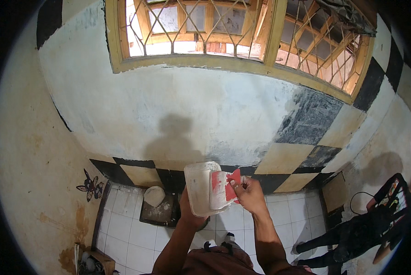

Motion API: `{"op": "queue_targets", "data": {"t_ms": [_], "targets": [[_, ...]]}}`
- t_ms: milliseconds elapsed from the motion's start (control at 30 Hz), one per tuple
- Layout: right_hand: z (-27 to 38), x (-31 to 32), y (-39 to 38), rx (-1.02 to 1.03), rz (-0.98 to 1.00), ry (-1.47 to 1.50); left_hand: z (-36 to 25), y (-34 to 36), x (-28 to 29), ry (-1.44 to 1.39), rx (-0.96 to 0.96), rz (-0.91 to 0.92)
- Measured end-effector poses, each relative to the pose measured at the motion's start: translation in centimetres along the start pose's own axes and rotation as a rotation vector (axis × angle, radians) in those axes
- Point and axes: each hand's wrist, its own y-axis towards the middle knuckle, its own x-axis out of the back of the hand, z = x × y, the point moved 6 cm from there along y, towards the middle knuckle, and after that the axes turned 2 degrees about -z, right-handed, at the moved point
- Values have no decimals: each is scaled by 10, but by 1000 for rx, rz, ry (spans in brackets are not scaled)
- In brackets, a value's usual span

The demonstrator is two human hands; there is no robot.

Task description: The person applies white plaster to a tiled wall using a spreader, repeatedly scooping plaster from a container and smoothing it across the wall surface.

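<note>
My left hand is wrapped round the left side and underside of a white plastic tub, which is smeared with white paste. A red putty spreader is pinched between the thumb and fingers of my right hand. White paste coats part of the spreader, and it lies over the right side of the tub. How much paste is inside the tub I cannot tell. In front of both hands stands a wall covered largely in whitish paste, with black and beige checks showing along its bottom and right.
A yellow-framed window with a metal grille is above. On the tiled floor, a dark box-like stand bears a whitish lump. A cardboard box sits lower left. Another person stands at the right, near a screen.
</note>
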Motion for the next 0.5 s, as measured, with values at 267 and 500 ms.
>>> {"op": "queue_targets", "data": {"t_ms": [267,500], "targets": [[5,3,7,-5,29,-312,-10,5,-25,409,-212,24],[28,0,4,64,-14,-361,4,11,-34,2,-11,176]]}}
